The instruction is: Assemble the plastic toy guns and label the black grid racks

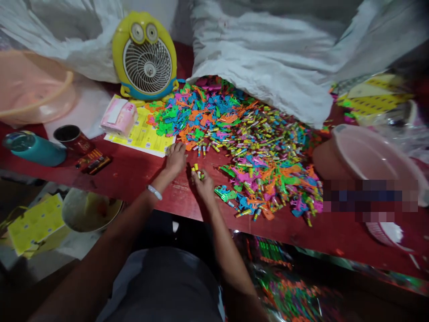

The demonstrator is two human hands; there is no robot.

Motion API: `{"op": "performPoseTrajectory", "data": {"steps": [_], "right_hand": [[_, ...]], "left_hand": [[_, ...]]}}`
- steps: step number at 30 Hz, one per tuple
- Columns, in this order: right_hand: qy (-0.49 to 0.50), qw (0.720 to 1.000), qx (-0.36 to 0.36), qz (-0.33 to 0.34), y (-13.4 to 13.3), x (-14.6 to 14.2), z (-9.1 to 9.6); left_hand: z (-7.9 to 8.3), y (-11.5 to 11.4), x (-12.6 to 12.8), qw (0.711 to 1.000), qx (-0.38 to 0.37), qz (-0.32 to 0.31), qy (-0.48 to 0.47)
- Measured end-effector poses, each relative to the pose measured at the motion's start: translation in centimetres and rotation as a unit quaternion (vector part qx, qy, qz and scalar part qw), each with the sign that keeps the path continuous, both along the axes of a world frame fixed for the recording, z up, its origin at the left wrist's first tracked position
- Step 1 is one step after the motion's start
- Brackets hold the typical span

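Hands apart — my right hand [204, 184] pinches small yellow tubes [196, 167] over the red table [182, 192], and a light, even grip should keep them bunched; my left hand [176, 158], palm down by the yellow sheet [147, 137] — can't tell if it's gripping anything

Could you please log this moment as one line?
Left hand: beside yellow printed sheet | Right hand: holding small yellow-ended tubes | Red table: colourful plastic pieces, goggle-eyed yellow fan
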State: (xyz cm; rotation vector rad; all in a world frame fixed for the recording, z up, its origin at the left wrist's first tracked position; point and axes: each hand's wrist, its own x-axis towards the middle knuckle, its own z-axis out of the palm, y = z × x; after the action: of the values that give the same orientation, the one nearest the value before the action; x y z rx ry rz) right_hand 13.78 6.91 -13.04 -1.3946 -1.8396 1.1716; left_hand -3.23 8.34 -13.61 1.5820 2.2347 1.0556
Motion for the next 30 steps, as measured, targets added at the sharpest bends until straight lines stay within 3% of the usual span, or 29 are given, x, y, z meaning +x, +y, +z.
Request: {"op": "performPoseTrajectory", "data": {"steps": [3, 7, 13, 16, 20, 27, 30], "right_hand": [[0.176, 0.975, -0.127, -0.043, -0.7, 0.5, 0.1], [0.279, 0.936, -0.21, -0.05, -1.0, 1.5, 0.8], [0.307, 0.927, -0.211, -0.043, -0.5, 1.3, 1.0], [0.289, 0.935, -0.203, -0.025, -0.2, 0.8, 1.1], [0.265, 0.949, -0.172, -0.009, -0.5, 0.9, 1.7], [0.252, 0.958, -0.134, 0.037, -3.0, 2.1, 2.3], [0.275, 0.949, -0.154, 0.002, -4.6, 2.2, 2.1]], "left_hand": [[-0.4, 0.2, -0.5, 0.999, -0.006, -0.011, 0.031], [-1.5, -2.8, -0.7, 0.997, 0.019, -0.034, 0.063], [-1.5, -7.2, 0.1, 0.998, 0.001, -0.02, 0.063], [-1.0, -8.5, 0.4, 0.998, -0.007, -0.047, 0.037], [0.1, -9.6, 0.2, 0.996, 0.011, -0.062, -0.061], [2.7, -11.2, 0.8, 0.979, -0.024, -0.046, -0.197], [3.9, -12.1, 2.1, 0.96, -0.03, -0.027, -0.277]]}}
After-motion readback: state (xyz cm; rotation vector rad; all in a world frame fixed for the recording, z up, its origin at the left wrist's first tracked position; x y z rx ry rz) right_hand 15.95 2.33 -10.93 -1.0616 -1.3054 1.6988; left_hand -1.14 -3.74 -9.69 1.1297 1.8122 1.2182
